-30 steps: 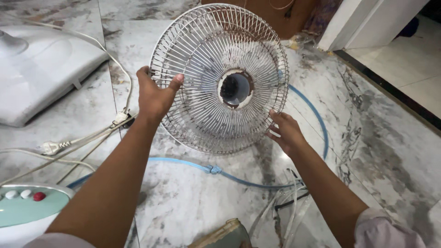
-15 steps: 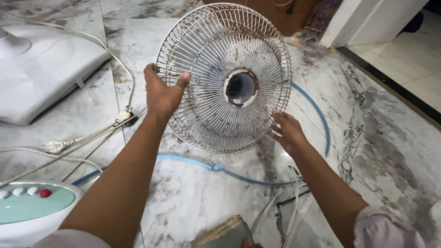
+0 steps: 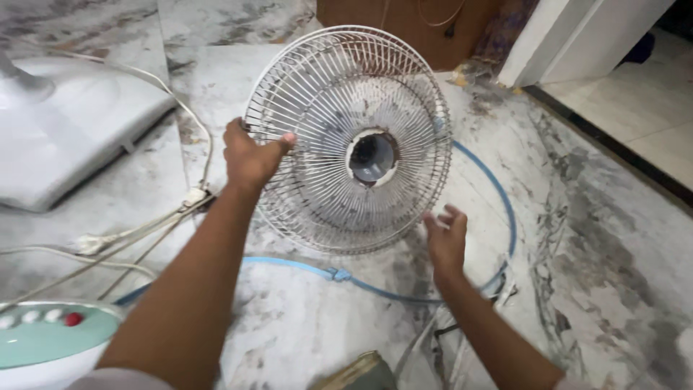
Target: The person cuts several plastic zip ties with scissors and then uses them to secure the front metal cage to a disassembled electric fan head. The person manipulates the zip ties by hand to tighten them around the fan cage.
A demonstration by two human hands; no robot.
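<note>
The left hand [image 3: 249, 155] gripped the left rim of the dusty white round wire fan guard [image 3: 350, 141], standing it tilted on the marble floor [image 3: 592, 238], while the right hand [image 3: 446, 242] hovered spread wide and empty just beside its lower right edge.

- Worn on head, looking steeply down and forward toward 12 o'clock over marble floor [image 3: 621, 238].
- Close: forearms entering from 6 o'clock.
- Single view only.

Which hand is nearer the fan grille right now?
Left. The left hand grips the left rim of the fan grille, thumb hooked over the wires. The right hand is open just below the lower right rim, apparently not touching it.
</note>
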